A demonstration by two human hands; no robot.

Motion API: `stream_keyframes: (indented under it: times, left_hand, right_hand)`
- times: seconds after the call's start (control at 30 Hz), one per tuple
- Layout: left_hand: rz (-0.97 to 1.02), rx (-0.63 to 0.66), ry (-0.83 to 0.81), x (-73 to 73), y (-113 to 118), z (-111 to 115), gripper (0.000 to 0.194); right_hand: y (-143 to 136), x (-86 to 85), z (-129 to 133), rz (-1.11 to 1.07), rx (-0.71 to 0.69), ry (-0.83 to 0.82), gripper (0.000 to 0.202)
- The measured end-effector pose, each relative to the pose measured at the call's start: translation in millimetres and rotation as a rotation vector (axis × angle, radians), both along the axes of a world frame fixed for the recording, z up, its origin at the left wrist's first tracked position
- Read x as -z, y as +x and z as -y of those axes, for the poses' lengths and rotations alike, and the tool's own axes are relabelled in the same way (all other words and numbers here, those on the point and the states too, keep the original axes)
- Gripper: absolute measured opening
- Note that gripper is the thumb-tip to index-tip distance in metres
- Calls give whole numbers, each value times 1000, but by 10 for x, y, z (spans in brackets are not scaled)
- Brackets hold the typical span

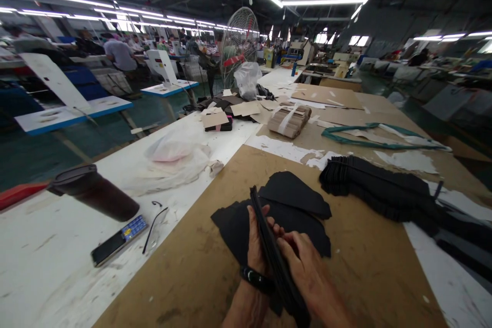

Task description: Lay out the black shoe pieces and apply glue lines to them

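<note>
Between my two hands a stack of black cut pieces [277, 261] stands on edge, running from the middle of the board down to the bottom of the view. My left hand [257, 238], with a black band on its wrist, is closed round the stack from the left. On the right side, my right hand [302, 256] has its fingers bent against the same stack, closed on its edge. Under and beyond the hands, several flat black pieces [294, 192] lie overlapping on the brown board [207, 251].
Long black stacks [369, 184] lie at the right. A dark tumbler [96, 192], a phone [119, 241] and eyeglasses [154, 228] are on the left. Plastic wrap [172, 159], a tied brown bundle [289, 120] and a green strap loop [346, 136] lie farther back. A large fan [239, 41] stands behind.
</note>
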State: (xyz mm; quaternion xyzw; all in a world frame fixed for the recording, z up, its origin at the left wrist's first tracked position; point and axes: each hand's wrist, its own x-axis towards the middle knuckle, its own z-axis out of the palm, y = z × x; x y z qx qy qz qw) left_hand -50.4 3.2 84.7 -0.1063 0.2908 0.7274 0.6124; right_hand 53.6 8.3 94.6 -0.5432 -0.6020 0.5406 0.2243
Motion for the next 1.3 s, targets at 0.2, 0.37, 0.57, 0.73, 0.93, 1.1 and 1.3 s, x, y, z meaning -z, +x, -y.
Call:
stream_keyframes:
  times: [0.2,0.37,0.57,0.73,0.93,1.1,1.3]
  left_hand:
    - [-20,-19,88,-200,-107,60,38]
    - [-35,14,126,-275,-164,117,40]
    - [-47,50,150,-273,-190,138,45]
    - [-49,82,153,-257,-220,134,44]
    - [-2,169,149,-163,-266,109,42]
    - [46,263,176,-55,-300,79,41]
    - [75,328,192,84,-296,71,45]
  right_hand:
    - [69,-350,161,-147,-304,178,42]
    - [23,-401,202,-132,-316,183,38]
    - [-14,-477,241,-68,-290,198,37]
    - [-34,-474,257,-28,-291,175,35]
    - [-39,-458,229,-43,-276,114,33]
    - [-47,-479,211,-6,-267,101,34]
    - [-42,-506,234,11,-254,132,32]
